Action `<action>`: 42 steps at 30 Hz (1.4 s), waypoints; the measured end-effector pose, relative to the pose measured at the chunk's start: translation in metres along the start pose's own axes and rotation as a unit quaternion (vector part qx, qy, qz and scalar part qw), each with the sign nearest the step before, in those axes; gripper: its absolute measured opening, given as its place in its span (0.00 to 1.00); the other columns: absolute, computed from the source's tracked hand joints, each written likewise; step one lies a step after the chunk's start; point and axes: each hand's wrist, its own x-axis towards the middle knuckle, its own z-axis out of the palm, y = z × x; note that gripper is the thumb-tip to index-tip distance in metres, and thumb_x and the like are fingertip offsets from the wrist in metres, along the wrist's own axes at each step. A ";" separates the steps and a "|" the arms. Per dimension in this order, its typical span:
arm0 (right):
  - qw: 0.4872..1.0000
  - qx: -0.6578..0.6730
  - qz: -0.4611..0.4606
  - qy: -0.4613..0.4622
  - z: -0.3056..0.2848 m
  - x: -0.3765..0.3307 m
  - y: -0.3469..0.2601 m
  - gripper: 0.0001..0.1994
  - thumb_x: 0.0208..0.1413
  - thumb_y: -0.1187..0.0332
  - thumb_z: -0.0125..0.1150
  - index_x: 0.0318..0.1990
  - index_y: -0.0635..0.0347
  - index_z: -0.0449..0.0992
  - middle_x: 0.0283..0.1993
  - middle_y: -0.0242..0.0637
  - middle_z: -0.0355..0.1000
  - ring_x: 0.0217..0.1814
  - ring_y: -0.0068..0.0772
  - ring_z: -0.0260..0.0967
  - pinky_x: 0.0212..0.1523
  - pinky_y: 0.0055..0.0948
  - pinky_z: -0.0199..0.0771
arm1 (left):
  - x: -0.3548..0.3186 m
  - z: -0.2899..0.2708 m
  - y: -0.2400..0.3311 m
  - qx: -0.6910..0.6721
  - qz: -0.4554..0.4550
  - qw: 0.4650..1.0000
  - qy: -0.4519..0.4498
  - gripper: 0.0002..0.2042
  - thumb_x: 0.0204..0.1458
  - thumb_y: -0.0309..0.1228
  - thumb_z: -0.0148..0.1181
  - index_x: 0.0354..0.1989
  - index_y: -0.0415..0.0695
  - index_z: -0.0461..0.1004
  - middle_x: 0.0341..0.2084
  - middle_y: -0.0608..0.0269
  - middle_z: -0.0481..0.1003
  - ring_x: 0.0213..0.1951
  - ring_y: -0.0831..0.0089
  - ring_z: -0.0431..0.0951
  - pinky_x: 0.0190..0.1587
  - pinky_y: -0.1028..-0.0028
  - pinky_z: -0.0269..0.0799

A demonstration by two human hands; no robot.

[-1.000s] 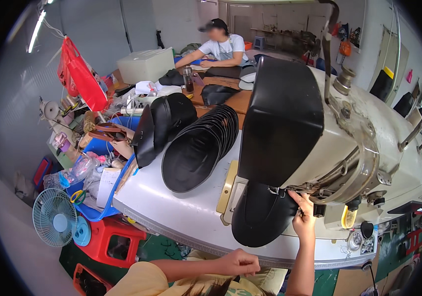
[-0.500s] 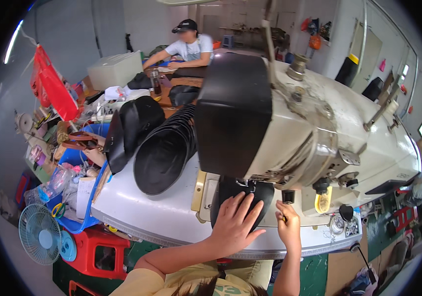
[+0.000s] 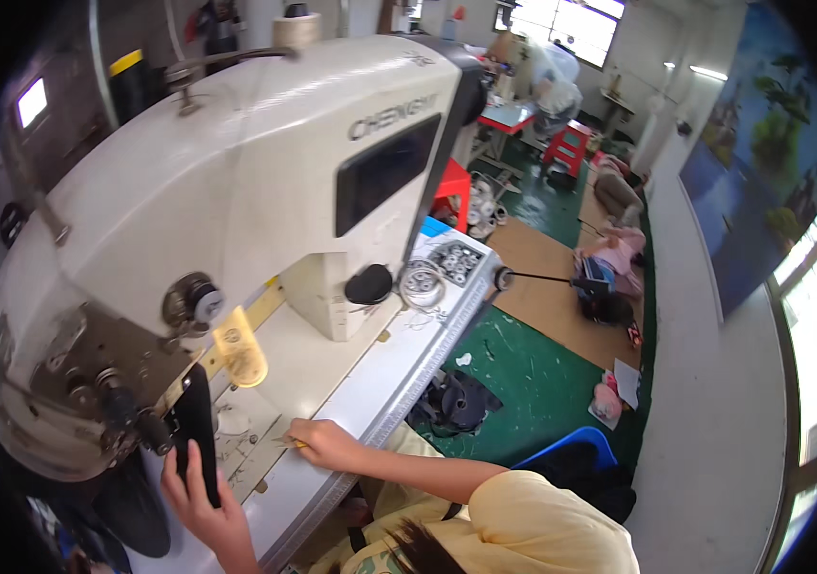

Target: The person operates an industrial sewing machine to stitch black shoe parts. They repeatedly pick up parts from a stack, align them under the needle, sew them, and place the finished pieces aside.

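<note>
A narrow black piece (image 3: pixel 196 430), leather-like and smooth, stands tilted under the head of a large white sewing machine (image 3: pixel 236 163). My left hand (image 3: pixel 206 512) has its fingers and thumb closed on the lower part of this piece. To the right, my right hand (image 3: pixel 327 446) is closed over the white machine bed near its front edge. A small yellow-handled tool (image 3: pixel 298 443) with a thin metal tip pokes out of that hand; most of it is hidden by the fingers. A yellow oval tag (image 3: pixel 241 352) hangs from the machine beside the black piece.
Metal bobbins lie in a tray (image 3: pixel 454 260) at the table's right end, near a black round pad (image 3: pixel 368 284). A black rod (image 3: pixel 542 277) juts out there. People appear to lie on cardboard (image 3: pixel 537 271) on the green floor. A black bag (image 3: pixel 456 400) sits closer.
The view has swung to the right. My left hand, earlier spread flat on the black piece, now grips it, and the piece is tilted up. My right hand still holds the small tool.
</note>
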 end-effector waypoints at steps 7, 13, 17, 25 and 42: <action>1.000 -0.003 -0.001 0.009 0.001 -0.002 0.004 0.04 0.46 0.75 0.53 0.32 0.62 0.68 0.31 0.42 0.67 0.31 0.48 0.69 0.31 0.41 0.68 | 0.001 0.032 -0.112 0.031 0.015 0.996 0.078 0.16 0.50 0.21 0.48 0.48 0.34 0.70 0.42 0.45 0.72 0.44 0.47 0.71 0.47 0.59 0.65; 1.000 -0.018 0.005 0.003 0.005 -0.004 0.005 0.04 0.46 0.74 0.54 0.31 0.62 0.69 0.29 0.42 0.67 0.30 0.48 0.69 0.30 0.40 0.68 | 0.028 0.023 -0.118 0.076 -0.168 0.981 -0.055 0.15 0.55 0.27 0.48 0.48 0.30 0.67 0.42 0.36 0.71 0.44 0.46 0.72 0.46 0.61 0.66; 0.999 0.032 0.006 0.026 0.011 -0.006 0.003 0.07 0.46 0.76 0.53 0.35 0.62 0.70 0.30 0.41 0.71 0.31 0.47 0.71 0.31 0.37 0.71 | 0.002 0.005 -0.179 -0.068 -0.216 0.972 0.062 0.21 0.60 0.35 0.47 0.52 0.27 0.65 0.45 0.37 0.71 0.47 0.49 0.71 0.53 0.66 0.63; 0.971 0.202 -0.104 -0.073 0.044 -0.001 -0.065 0.09 0.44 0.70 0.59 0.34 0.60 0.71 0.28 0.40 0.71 0.29 0.46 0.70 0.27 0.38 0.69 | -0.115 -0.027 -0.062 -0.305 -0.431 0.831 0.174 0.22 0.50 0.31 0.60 0.49 0.28 0.66 0.44 0.44 0.70 0.40 0.61 0.70 0.43 0.64 0.68; 0.983 0.086 -0.040 -0.158 0.066 -0.021 -0.070 0.24 0.51 0.53 0.59 0.49 0.62 0.68 0.39 0.43 0.68 0.34 0.47 0.70 0.33 0.37 0.71 | -0.130 0.008 -0.074 -0.518 -0.552 0.648 0.088 0.22 0.55 0.39 0.56 0.49 0.34 0.64 0.41 0.50 0.72 0.38 0.59 0.77 0.39 0.65 0.77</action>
